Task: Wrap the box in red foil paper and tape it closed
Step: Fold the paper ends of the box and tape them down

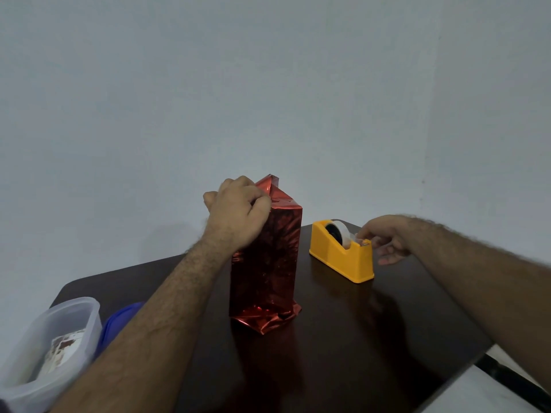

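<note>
My left hand [238, 213] is pinching the foil [265, 263] top folded; my right hand [384, 239] is gripping the tape [343, 231] end at the dispenser [340, 254] (yellow) — I should be pulling it taut against the cutter — cleanly.

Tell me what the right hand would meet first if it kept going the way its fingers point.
The right hand points left at the yellow tape dispenser; its fingertips are already at the cutter end, seemingly pinching the tape there. Going on, it would likely push into the tape roll.
</note>
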`<state>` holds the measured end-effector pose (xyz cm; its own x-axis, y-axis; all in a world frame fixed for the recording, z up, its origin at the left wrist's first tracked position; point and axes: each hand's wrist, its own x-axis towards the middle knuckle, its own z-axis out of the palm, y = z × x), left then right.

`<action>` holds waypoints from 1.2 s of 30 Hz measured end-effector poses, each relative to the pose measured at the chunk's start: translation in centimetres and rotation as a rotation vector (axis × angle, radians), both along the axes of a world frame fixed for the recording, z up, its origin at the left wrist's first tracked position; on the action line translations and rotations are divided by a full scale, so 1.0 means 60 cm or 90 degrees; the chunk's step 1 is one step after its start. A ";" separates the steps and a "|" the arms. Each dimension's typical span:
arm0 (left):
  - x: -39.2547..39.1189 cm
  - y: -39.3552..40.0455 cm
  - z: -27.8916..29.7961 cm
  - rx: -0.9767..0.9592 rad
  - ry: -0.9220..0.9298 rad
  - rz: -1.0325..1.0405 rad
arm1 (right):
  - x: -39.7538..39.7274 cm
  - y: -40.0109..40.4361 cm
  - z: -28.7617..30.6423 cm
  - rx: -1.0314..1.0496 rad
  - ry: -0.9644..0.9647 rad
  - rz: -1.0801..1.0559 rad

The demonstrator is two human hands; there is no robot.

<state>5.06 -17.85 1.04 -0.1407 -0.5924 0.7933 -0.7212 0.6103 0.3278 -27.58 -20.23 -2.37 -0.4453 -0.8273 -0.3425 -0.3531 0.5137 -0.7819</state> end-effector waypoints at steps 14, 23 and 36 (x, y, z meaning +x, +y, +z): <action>0.006 -0.005 -0.001 -0.002 -0.012 0.016 | 0.022 -0.008 0.003 -0.108 -0.177 -0.029; 0.010 -0.014 -0.005 0.003 -0.005 0.029 | -0.005 0.019 -0.043 -0.216 -0.328 -0.055; 0.016 -0.025 -0.006 0.006 0.004 0.044 | -0.005 0.032 -0.109 -0.281 -0.414 -0.079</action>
<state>6.03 -19.34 0.70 -0.0945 -0.6082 0.7881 -0.7589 0.5563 0.3384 -27.87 -18.31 -8.92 -0.3664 -0.9048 -0.2169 0.2829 0.1137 -0.9524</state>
